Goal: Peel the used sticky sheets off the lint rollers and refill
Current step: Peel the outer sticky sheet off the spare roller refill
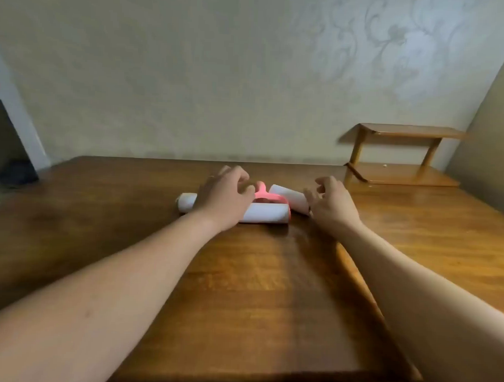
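A pink lint roller (266, 195) lies on the wooden table (241, 290), its white sticky roll (268, 214) facing me. A second white roll (186, 202) pokes out to the left from under my left hand. A third white roll (289, 198) lies tilted to the right of the pink handle. My left hand (225, 197) hovers over the rolls with its fingers loosely curled beside the pink handle, holding nothing that I can see. Just right of the tilted roll, my right hand (331, 206) is spread with bent fingers and grips nothing.
A small wooden shelf (404, 133) stands at the table's back right corner, against the wall. A dark opening with a white frame (15, 131) is at the far left. The table's front edge (267, 377) is close to me.
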### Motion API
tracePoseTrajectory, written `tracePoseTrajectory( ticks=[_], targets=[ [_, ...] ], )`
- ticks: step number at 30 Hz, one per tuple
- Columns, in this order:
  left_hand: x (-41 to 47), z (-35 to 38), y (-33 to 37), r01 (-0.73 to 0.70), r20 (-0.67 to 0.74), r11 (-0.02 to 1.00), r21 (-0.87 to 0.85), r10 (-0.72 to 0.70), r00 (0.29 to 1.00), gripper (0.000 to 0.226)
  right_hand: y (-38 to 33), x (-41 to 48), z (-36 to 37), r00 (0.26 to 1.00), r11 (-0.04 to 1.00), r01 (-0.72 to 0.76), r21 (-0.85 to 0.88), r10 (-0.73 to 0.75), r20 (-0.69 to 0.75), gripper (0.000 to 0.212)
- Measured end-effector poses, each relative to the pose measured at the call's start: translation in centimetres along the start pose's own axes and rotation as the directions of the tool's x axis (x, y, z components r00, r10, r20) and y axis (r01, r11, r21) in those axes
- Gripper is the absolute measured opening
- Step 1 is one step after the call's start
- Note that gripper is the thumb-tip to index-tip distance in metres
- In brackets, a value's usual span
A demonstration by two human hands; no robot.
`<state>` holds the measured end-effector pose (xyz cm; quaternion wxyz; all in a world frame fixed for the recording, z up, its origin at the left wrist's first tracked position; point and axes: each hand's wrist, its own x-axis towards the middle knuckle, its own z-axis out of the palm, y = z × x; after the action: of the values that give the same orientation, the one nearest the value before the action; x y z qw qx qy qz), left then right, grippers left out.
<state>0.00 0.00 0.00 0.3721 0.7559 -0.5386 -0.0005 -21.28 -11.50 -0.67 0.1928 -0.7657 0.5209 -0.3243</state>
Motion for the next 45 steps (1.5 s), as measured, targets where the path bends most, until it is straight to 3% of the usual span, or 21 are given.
tracePoseTrajectory(
  ticks=[4, 6, 9, 14, 18, 25, 32, 34, 37, 41, 45],
  targets=[
    [0.8, 2.6, 0.7, -0.115, 0.038, 0.988, 0.105, 0.111, 0.993, 0.032, 0.3, 1.0, 1.6, 0.997, 0.999, -0.031, -0.01, 0.032, 0.068, 0.063],
    [0.9, 3.2, 0.7, -0.162, 0.064, 0.969, 0.185, 0.152, 0.986, 0.052, 0.5, 1.1, 2.0, 0.994, 0.999, 0.003, -0.042, 0.001, 0.106, 0.064],
    [0.7, 3.0, 0.4, -0.184, 0.177, 0.948, 0.26, 0.141, 0.974, 0.077, 1.0, 1.1, 1.5, 0.984, 0.997, 0.052, -0.062, -0.04, 0.174, 0.067],
    [0.1, 2.1, 0.4, -0.203, 0.244, 0.937, 0.283, 0.134, 0.96, 0.086, 1.3, 0.4, 0.9, 0.968, 0.992, 0.109, -0.064, -0.091, 0.234, 0.063],
    [-0.4, 2.3, 0.7, -0.2, 0.251, 0.943, 0.266, 0.133, 0.959, 0.075, 1.4, 0.2, 0.8, 0.959, 0.983, 0.166, -0.08, -0.142, 0.245, 0.051],
    [-0.3, 2.8, 0.5, -0.21, 0.201, 0.944, 0.256, 0.161, 0.966, 0.072, 1.8, 0.6, 1.1, 0.965, 0.987, 0.158, -0.043, -0.145, 0.218, 0.052],
    [0.2, 3.3, -0.1, -0.227, 0.251, 0.933, 0.28, 0.157, 0.955, 0.073, 2.6, 1.5, 1.5, 0.967, 0.992, 0.117, 0.046, -0.124, 0.223, 0.054],
    [0.2, 3.3, -0.2, -0.224, 0.254, 0.934, 0.279, 0.154, 0.955, 0.074, 2.9, 1.7, 1.4, 0.979, 0.987, 0.086, 0.137, -0.109, 0.172, 0.046],
    [0.2, 3.3, 0.0, -0.219, 0.236, 0.939, 0.265, 0.157, 0.959, 0.077, 3.7, 2.4, 0.6, 0.997, 0.91, -0.037, 0.413, 0.008, 0.071, 0.03],
    [0.0, 3.1, 0.6, -0.198, 0.145, 0.949, 0.247, 0.166, 0.975, 0.079, 4.0, 1.9, 0.3, 0.991, 0.914, 0.024, 0.405, -0.075, 0.11, 0.038],
    [-0.2, 2.5, 0.9, -0.206, -0.087, 0.972, 0.109, 0.216, 0.973, 0.041, 2.0, 0.4, 0.6, 0.976, 0.879, 0.154, 0.451, -0.208, 0.072, 0.045]
  ],
)
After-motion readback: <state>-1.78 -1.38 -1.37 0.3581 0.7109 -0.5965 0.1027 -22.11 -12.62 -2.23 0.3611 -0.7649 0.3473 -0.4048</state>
